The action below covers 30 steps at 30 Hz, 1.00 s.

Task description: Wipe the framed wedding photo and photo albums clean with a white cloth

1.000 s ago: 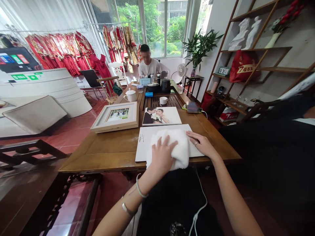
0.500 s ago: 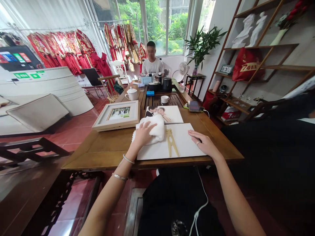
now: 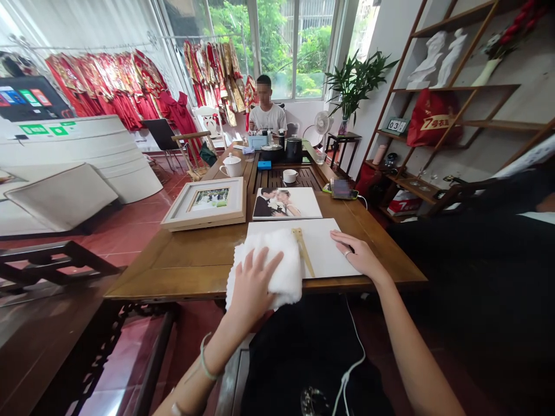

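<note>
My left hand (image 3: 254, 284) lies over a folded white cloth (image 3: 284, 260), its fingers bent and spread across it. The cloth covers the left part of a flat white board (image 3: 332, 245) and hangs a little past the board's near edge. My right hand (image 3: 358, 252) rests on the board's right edge with fingers stretched out. A pale yellow tool with long legs (image 3: 302, 245) lies on the board between my hands, partly hidden by the cloth. Just beyond lies a wedding photo panel (image 3: 299, 205), and a light wooden picture frame (image 3: 203, 202) is at its left.
The wooden table (image 3: 173, 260) also holds a white lidded cup (image 3: 232, 166), a small white cup (image 3: 290, 175), a blue box (image 3: 264, 165) and a dark pot (image 3: 293, 149). A person (image 3: 269, 115) sits at the far end. A white cable (image 3: 355, 364) runs over my lap.
My left hand has drawn the cloth toward me, from the board's far left to its near edge. The photo panel is now uncovered, and one tool leg is hidden. My right hand stays put.
</note>
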Motion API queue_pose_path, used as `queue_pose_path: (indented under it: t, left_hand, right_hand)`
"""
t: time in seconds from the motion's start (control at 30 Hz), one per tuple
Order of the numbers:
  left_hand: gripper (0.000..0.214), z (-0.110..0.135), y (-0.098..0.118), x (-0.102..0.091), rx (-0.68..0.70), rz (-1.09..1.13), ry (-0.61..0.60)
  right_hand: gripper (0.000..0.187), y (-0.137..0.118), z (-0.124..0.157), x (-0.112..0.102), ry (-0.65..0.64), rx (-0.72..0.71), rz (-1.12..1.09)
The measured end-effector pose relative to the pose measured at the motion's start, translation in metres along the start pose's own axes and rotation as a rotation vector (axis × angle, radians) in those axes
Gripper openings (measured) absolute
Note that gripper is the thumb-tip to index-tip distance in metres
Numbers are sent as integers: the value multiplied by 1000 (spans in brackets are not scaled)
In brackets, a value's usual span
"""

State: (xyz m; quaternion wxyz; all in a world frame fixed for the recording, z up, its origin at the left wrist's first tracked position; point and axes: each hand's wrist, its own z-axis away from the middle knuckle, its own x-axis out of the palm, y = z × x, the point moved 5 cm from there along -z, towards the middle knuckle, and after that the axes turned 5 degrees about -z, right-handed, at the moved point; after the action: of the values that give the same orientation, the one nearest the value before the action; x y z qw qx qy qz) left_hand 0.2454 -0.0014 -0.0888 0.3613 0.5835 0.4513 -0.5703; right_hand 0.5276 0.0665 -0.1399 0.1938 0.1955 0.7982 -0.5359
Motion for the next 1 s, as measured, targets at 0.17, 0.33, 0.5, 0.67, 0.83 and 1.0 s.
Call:
queue_pose_path:
  t: [0.17, 0.33, 0.5, 0.67, 0.83, 1.0]
  left_hand:
    - [79, 8, -2, 0, 13, 33, -33]
    - [72, -38, -12, 0, 11, 34, -36]
    - [67, -91, -28, 6, -13, 40, -22]
    - [62, -110, -36, 10, -30, 46, 5]
    - [65, -84, -29, 9, -30, 32, -2]
    - [74, -27, -16, 3, -34, 32, 11]
  right_hand:
    - [35, 1, 0, 0, -14, 11, 14]
    - [35, 0, -1, 0, -16, 3, 40]
    - [34, 0, -1, -1, -6, -10, 30]
    - [36, 3, -1, 0, -12, -5, 18]
    - [35, -1, -1, 1, -4, -9, 11]
    - [36, -3, -1, 1, -8, 5, 22]
